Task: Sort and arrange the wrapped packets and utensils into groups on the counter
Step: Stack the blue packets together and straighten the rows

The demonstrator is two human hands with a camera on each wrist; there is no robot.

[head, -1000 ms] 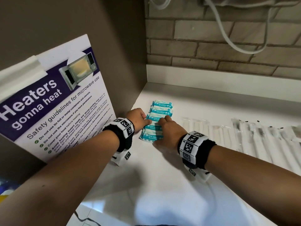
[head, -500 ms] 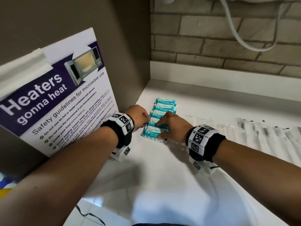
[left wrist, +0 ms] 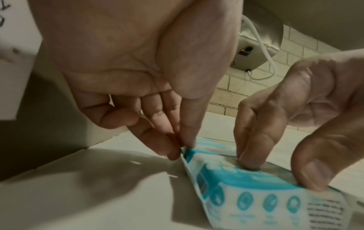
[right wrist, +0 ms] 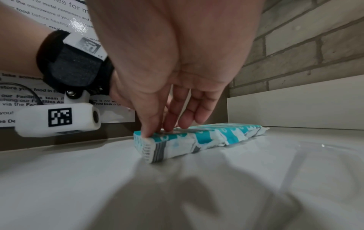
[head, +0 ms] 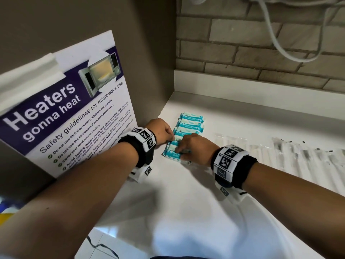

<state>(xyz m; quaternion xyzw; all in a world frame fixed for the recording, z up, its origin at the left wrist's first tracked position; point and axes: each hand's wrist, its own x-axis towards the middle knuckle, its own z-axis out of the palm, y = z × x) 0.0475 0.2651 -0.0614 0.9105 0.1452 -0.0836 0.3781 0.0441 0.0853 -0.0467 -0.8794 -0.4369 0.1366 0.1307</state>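
My left hand (left wrist: 138, 74) pinches the nearest packet's (head: 172, 153) end seam; my right hand (head: 194, 149), fingers pointing down, presses on its top. It closes a row of packets (head: 190, 127) running toward twelve o'clock on the counter (head: 186, 193).

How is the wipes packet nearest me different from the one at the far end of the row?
The nearest wipes packet is handled by both hands: the left hand pinches its left end seal, and the right hand presses fingertips on its top. The farthest wipes packet lies untouched. The nearest one is partly hidden under the fingers; the farthest shows its whole face. Both are teal and white, lying flat in one row on the white counter.
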